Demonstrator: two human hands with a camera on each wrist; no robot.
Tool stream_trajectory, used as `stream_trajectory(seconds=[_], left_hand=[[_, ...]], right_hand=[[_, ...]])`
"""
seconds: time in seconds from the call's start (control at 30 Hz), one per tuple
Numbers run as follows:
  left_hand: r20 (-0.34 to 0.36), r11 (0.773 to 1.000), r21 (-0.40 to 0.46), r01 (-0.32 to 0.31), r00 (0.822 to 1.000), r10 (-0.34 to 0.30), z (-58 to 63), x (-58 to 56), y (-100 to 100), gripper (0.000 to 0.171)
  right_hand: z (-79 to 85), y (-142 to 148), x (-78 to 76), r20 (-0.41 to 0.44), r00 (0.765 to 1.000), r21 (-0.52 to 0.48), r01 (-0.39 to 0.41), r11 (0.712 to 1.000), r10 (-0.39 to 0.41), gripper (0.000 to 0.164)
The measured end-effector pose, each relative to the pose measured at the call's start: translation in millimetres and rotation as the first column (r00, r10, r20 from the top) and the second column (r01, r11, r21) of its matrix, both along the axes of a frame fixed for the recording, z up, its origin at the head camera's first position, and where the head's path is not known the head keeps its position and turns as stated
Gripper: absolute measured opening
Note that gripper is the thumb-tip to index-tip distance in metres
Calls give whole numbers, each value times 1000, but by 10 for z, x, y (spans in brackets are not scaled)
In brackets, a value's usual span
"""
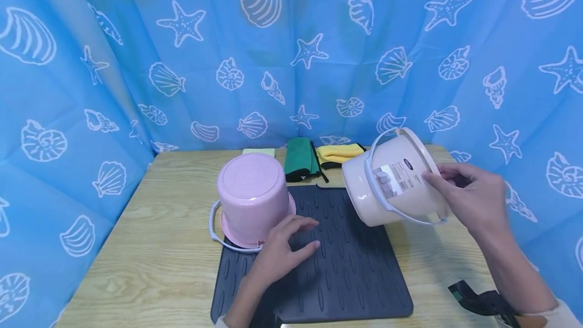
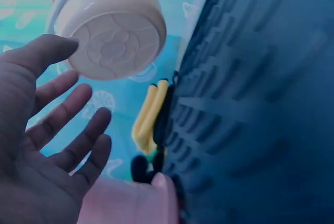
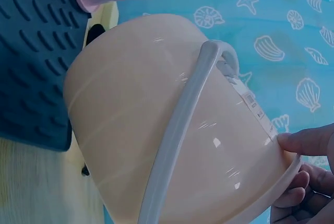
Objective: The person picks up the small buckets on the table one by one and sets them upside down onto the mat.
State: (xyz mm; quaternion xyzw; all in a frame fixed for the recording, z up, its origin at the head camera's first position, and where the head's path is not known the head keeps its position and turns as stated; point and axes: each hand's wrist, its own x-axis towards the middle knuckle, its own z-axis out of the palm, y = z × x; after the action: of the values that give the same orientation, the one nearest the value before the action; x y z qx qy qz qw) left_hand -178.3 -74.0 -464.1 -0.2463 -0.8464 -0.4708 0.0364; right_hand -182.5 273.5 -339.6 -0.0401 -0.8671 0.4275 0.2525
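Observation:
My right hand point(image 1: 473, 199) pinches the rim of a cream bucket point(image 1: 412, 201), thumb on the outer wall and fingers at the mouth. The bucket is tipped on its side above the mat's right part, mouth to the right. Its pale blue-grey handle point(image 3: 177, 135) hangs across the labelled side, and the flower-patterned base point(image 2: 112, 46) faces the left wrist camera. A pink bucket point(image 1: 252, 196) stands upside down on the mat's left rear, its handle point(image 1: 218, 232) out to the left. Beside it, my left hand point(image 1: 282, 252) holds nothing, fingers spread and slightly bent over the mat.
A dark ridged mat point(image 1: 360, 277) lies on the wooden table point(image 1: 136, 247). Behind it are a folded green cloth point(image 1: 298, 158), a yellow cloth point(image 1: 339, 153) and a pale green item point(image 1: 258, 152). A blue shell-print curtain point(image 1: 282, 54) surrounds the table's back and sides.

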Motion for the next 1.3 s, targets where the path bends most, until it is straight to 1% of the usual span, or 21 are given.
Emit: stream_trajectory(seconds=[0.17, 0.3, 0.4, 0.57, 0.73, 0.8, 0.93, 1.1, 1.23, 1.3], left_hand=[[-100, 999, 43, -15, 995, 19, 169, -129, 78, 47], [-142, 998, 44, -34, 989, 40, 294, -223, 145, 55], [-143, 998, 35, -45, 988, 50, 361, -291, 196, 62], [-130, 998, 15, -55, 990, 57, 443, -393, 259, 73], [-105, 997, -34, -76, 992, 72, 498, -474, 284, 81], [-98, 997, -42, -71, 993, 66, 521, -501, 289, 83], [-112, 997, -57, -53, 993, 46, 573, -554, 308, 88], [-142, 995, -96, -32, 990, 18, 630, -621, 353, 95], [-159, 992, -119, -28, 987, 9, 658, -674, 381, 102], [-166, 992, -121, -24, 986, 4, 668, -694, 388, 104]], right_hand=[[-11, -19, -43, 20, 1000, -39, 17, 999, -16, 41], [-30, -30, -70, 16, 1000, -76, 25, 997, -24, 41], [-43, -43, -88, 20, 999, -101, 35, 994, -34, 41], [-61, -71, -119, 52, 997, -132, 62, 989, -55, 42], [-91, -83, -157, 58, 997, -176, 58, 983, -48, 42], [-104, -84, -174, 57, 997, -199, 57, 978, -47, 41], [-134, -87, -217, 40, 999, -282, 41, 959, -31, 36], [-172, -90, -262, 6, 1000, -392, 12, 920, -10, 29], [-202, -110, -286, -19, 1000, -476, -19, 879, 11, 25], [-219, -118, -295, -30, 999, -522, -41, 852, 30, 23]])
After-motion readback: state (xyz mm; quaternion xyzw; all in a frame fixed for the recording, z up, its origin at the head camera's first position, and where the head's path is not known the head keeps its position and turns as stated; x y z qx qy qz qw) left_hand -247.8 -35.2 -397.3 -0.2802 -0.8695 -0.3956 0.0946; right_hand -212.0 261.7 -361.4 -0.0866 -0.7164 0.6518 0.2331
